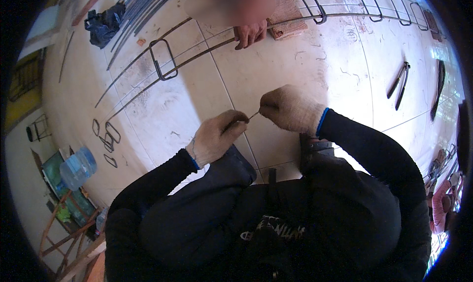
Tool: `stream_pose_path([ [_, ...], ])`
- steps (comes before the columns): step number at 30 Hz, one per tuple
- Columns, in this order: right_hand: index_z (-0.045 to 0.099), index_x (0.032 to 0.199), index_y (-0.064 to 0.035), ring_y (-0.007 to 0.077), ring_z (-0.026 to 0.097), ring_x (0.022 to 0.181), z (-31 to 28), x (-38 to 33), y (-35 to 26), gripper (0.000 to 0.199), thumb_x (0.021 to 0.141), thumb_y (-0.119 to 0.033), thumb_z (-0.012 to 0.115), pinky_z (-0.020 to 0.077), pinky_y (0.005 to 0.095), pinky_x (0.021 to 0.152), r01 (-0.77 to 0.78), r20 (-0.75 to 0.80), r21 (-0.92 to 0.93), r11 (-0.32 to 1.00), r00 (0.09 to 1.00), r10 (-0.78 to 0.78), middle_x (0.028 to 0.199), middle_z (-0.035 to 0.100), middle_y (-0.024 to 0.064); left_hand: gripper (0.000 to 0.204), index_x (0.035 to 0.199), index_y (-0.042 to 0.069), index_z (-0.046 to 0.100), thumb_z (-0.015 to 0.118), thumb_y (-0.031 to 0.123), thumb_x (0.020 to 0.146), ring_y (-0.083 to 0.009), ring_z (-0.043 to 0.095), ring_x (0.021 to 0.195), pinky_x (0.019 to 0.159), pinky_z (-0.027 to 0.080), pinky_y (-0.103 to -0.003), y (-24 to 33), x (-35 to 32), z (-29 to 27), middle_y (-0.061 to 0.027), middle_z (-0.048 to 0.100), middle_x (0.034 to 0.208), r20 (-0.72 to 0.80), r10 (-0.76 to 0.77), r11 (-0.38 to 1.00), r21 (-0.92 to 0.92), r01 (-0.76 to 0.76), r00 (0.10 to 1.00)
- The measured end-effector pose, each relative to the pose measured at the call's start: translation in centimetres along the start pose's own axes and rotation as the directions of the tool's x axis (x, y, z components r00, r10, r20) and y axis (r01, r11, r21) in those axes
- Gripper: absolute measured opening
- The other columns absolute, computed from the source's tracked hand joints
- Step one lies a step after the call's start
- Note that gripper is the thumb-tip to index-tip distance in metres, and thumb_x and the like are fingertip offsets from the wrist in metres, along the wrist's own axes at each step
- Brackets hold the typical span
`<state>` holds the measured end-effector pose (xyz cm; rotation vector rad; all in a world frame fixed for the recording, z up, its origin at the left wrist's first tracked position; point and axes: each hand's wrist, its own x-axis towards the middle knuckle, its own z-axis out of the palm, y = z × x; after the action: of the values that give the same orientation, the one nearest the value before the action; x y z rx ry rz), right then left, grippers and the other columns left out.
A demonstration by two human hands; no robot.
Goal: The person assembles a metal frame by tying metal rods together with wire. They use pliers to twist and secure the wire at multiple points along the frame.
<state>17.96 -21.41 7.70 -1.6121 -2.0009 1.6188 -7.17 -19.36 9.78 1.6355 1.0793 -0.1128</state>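
Both my hands wear cream knit gloves and are held close together in front of my knees. My left hand (217, 135) pinches one end of a short, thin wire (253, 116). The other end is between the closed fingertips of my right hand (293, 109). Beyond them, long steel bars carry rectangular stirrups; one stirrup (164, 60) stands at the left part of the bars (207, 50). A co-worker's bare hand (251, 34) rests at the nearer bar, beside a wooden block (288, 30) under it.
Long-handled nippers (400, 85) and a bundle of dark wires (438, 90) lie on the tiles at right. Loose stirrups (109, 139), a black plastic bag (105, 25), more bars (143, 8) and a blue water jug (78, 168) are at left. Wire scraps dot the floor.
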Motion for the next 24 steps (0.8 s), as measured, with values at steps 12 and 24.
stream_pose_path([
  [12,0.072,0.108,-0.0052,0.0445,0.07,0.091,0.8,-0.7,-1.6,0.033,0.103,-0.035,0.058,0.0552,0.0523,0.086,0.041,0.083,-0.017,0.999,0.996,-0.04,0.089,0.071,0.0236,0.019,0.106,0.002,0.073,0.061,0.018,0.103,-0.0244,0.074,0.087,0.08,0.056,-0.038,-1.1,-0.3,1.2,-0.0141,0.077,0.096,-0.071,-0.006,0.998,0.057,0.01,0.997],
  [24,0.072,0.113,-0.0019,0.0266,0.069,0.1,0.2,-0.3,-0.9,0.024,0.099,-0.021,0.069,0.0538,0.0408,0.088,-0.065,-0.514,0.623,0.779,0.717,0.471,0.108,0.074,0.0169,0.03,0.101,0.018,0.058,0.049,0.045,0.113,-0.0086,0.035,0.056,0.052,0.032,-0.027,-5.6,3.8,1.6,0.0063,0.039,0.067,0.277,-0.061,0.257,-0.924,0.283,0.959],
])
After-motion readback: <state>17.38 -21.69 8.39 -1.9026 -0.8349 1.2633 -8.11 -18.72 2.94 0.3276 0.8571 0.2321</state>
